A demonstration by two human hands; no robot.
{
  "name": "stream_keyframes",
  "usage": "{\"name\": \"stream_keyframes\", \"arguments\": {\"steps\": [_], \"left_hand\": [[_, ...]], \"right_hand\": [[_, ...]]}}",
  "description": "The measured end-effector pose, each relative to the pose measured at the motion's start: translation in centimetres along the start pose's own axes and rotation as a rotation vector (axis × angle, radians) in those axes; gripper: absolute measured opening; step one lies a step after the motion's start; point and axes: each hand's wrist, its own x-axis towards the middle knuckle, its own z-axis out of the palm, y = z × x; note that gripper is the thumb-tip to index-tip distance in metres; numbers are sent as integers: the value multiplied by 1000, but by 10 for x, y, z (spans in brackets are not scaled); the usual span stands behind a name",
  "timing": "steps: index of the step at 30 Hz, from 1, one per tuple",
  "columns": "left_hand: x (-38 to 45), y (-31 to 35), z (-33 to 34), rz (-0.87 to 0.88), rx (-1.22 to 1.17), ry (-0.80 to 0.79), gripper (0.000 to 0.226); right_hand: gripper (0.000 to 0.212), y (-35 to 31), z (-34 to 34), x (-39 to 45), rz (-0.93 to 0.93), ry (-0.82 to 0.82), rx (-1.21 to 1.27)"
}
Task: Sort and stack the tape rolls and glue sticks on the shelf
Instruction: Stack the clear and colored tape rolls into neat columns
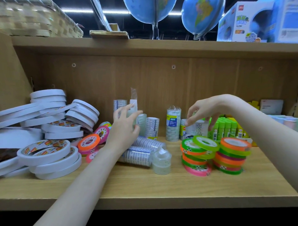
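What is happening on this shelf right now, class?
A person is sorting stationery on a wooden shelf. The left hand grips a wrapped pack of clear tape; the right hand grips another clear pack. Coloured tape rolls are stacked at right, before the green glue sticks; white tape rolls lie heaped at left.

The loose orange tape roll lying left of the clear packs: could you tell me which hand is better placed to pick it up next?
Probably the left hand: the orange tape roll lies beside its wrist, whereas the right hand is across the shelf, its fingers on a clear tape pack.
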Motion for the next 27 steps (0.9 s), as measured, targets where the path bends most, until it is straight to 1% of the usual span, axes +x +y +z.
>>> {"name": "stream_keyframes", "arguments": {"steps": [2,3,4,5,6,7,9,11,14,16,18,21,22,23,24,25,26,27], "left_hand": [[1,-2,-2,-21,-36,16,61],[2,-3,-2,-22,-50,55,66],[3,-5,-2,-29,-68,99,70],[3,-6,-2,-53,-101,132,74],[3,-7,-3,-91,-142,148,78],[3,-7,-4,-132,-179,153,81],[2,-8,-7,-216,-244,136,87],[3,-12,-10,-280,-346,94,84],[6,-20,-15,-308,-466,-4,58],[6,-23,-19,-299,-559,-41,42],[6,-23,-21,-288,-577,-33,36],[5,-20,-15,-234,-394,32,33],[4,-18,-13,-215,-332,54,35],[3,-16,-11,-204,-286,72,37],[2,-15,-10,-197,-257,84,38],[1,-13,-10,-196,-239,94,38],[0,-12,-9,-197,-229,101,39],[-1,-10,-9,-197,-223,107,39]], "right_hand": [[54,-5,-2,1,20,12,-105],[56,-9,-4,4,-9,76,-187],[55,-15,-4,6,-70,175,-240],[52,-24,-3,8,-163,272,-236],[49,-33,-1,11,-273,328,-182],[47,-44,2,13,-386,339,-98],[46,-65,13,15,-569,291,81],[44,-79,24,18,-653,248,208],[38,-88,36,27,-676,196,426],[34,-90,39,33,-663,200,445],[31,-91,39,34,-639,289,300],[19,-87,38,17,-576,565,119],[20,-85,39,11,-545,587,70],[24,-82,42,4,-498,535,2],[27,-79,46,0,-440,420,-63],[29,-78,53,-2,-378,268,-109],[31,-77,60,-1,-325,124,-127],[33,-75,66,2,-289,29,-111]]}}
